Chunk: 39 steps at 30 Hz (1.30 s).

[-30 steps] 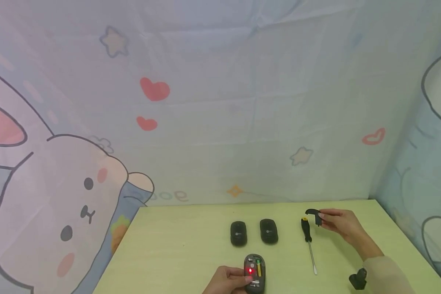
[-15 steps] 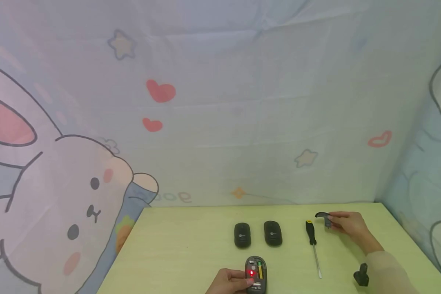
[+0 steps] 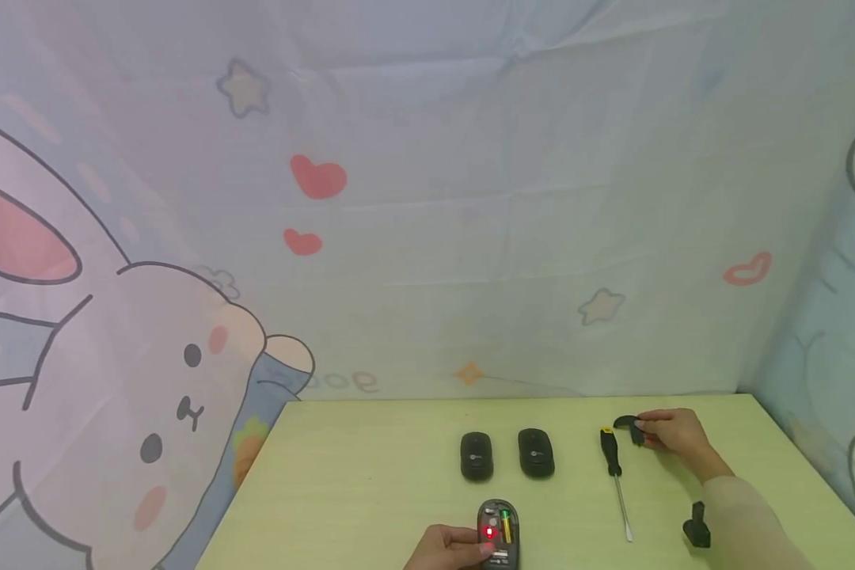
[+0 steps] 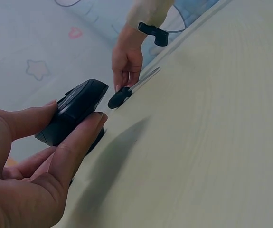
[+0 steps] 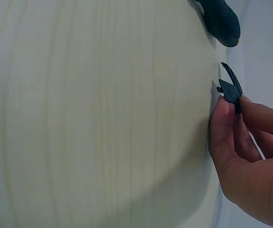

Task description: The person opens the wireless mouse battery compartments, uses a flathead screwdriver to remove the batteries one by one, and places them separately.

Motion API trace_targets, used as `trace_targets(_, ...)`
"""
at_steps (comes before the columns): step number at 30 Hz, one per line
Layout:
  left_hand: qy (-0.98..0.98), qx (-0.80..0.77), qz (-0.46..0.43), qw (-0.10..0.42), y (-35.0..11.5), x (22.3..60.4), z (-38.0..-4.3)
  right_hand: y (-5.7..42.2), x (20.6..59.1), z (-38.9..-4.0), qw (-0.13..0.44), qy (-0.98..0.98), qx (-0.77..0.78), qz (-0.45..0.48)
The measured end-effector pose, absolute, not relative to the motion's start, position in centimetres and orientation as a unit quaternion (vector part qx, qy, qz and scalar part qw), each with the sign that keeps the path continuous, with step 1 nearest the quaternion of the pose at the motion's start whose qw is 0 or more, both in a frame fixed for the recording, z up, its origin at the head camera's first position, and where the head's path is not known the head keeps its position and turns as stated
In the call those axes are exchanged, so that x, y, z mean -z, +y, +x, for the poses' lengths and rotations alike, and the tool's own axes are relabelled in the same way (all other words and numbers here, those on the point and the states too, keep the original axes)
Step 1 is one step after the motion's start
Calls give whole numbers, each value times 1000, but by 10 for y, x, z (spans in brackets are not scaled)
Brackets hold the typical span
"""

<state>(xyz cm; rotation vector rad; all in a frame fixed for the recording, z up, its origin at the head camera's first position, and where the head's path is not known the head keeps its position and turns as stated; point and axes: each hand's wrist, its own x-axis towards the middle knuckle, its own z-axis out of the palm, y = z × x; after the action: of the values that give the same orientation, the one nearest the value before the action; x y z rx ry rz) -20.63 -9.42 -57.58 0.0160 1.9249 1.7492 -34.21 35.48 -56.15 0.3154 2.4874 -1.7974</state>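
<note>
My left hand (image 3: 445, 548) grips a black computer mouse (image 3: 499, 518) with its underside turned up. A green and yellow battery (image 3: 506, 526) sits in the uncovered slot, and a red light glows beside it. In the left wrist view the mouse (image 4: 74, 111) is held above the table between thumb and fingers. Over at the right, my right hand (image 3: 677, 434) pinches a black curved cover (image 3: 630, 426) close over the table. The right wrist view shows this cover (image 5: 231, 90) between thumb and fingertips, with a flat tab on it.
Two more black mice, one on the left (image 3: 476, 457) and one on the right (image 3: 536, 454), stand behind the held one. A screwdriver (image 3: 611, 455) with a black and yellow handle lies left of my right hand. The table (image 3: 356, 475) meets a printed cloth backdrop.
My right hand has lowered the curved cover a little and moved it slightly right of the screwdriver. The head view has shifted slightly; the left hand keeps its grip on the mouse.
</note>
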Motion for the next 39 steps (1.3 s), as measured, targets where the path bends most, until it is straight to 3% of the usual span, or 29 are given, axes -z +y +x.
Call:
trace_targets(19, 701, -657, 16, 275, -90, 580, -202, 353, 571, -348, -49, 929, 365, 38)
trace_targets(33, 706, -656, 27, 267, -85, 585, -202, 356, 565, -336, -62, 925, 373, 30)
trace_targets(39, 703, -656, 32, 274, -85, 583, -203, 342, 548, -332, -94, 923, 373, -3)
